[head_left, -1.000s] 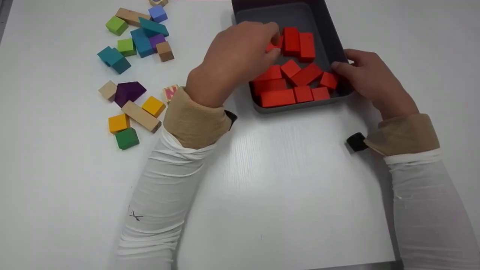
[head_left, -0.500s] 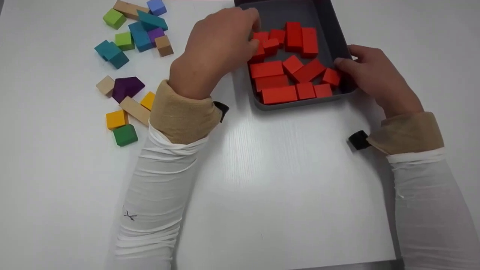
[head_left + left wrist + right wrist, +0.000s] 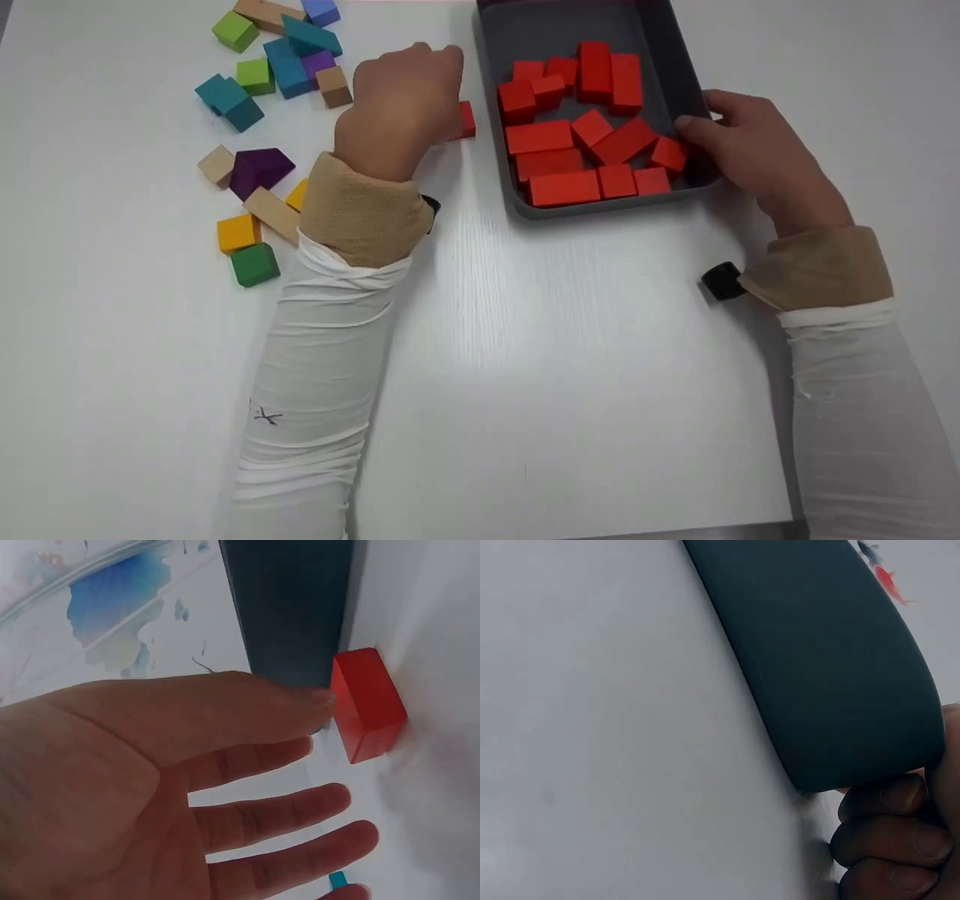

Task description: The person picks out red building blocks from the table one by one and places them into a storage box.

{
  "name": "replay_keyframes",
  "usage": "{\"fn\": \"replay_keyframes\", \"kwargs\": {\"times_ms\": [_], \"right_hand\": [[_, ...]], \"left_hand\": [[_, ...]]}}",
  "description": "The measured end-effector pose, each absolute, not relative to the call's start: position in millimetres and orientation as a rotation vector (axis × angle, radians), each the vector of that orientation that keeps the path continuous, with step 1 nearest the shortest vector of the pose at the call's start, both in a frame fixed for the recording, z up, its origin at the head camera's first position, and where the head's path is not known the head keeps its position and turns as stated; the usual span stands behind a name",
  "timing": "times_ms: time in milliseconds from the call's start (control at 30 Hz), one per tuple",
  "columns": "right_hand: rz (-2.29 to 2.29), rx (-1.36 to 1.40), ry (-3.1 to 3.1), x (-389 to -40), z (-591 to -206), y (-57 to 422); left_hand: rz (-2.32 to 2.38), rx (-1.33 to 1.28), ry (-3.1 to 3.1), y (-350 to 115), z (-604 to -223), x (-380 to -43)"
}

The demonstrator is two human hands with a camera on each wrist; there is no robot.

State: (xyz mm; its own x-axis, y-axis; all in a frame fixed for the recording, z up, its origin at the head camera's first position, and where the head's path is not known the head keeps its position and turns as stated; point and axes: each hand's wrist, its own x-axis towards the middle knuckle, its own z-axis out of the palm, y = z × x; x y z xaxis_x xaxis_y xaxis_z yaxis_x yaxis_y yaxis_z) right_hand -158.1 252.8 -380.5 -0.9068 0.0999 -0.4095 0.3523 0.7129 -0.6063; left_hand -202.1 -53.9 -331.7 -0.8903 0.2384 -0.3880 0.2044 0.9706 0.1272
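My left hand (image 3: 401,105) is over the table just left of a dark grey box (image 3: 600,208). A red block (image 3: 367,705) stands on the table by the thumb tip in the left wrist view; whether they touch, I cannot tell. The other fingers are extended there, loosely spread. In the head view my hand partly covers that block. Several red blocks (image 3: 564,187) lie inside the box, mostly in its near half. My right hand (image 3: 772,157) grips the box's near right corner, thumb on the rim and fingers curled low against the outer wall (image 3: 832,675).
Left of my left hand lie loose blocks: teal (image 3: 240,105), lime green (image 3: 235,31), purple (image 3: 259,169), yellow (image 3: 238,234), green (image 3: 255,264) and plain wood (image 3: 274,214). The white table's near edge (image 3: 712,531) shows at the bottom.
My left hand has moved left from over the box to the table beside it, uncovering more red blocks inside. A red block now shows next to that hand. The right hand keeps its hold.
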Motion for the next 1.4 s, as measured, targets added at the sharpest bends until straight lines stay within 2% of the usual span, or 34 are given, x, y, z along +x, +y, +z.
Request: {"fn": "replay_keyframes", "kwargs": {"times_ms": [600,1400], "right_hand": [[-1.006,0.385,2.560,-157.8,-376.0,253.5],[-1.023,0.396,2.585,-154.3,-373.5,255.4]], "left_hand": [[0.269,0.285,2.702,-55.5,-348.2,-209.5],[0.414,0.228,2.800,-47.4,-335.4,-207.8]]}}
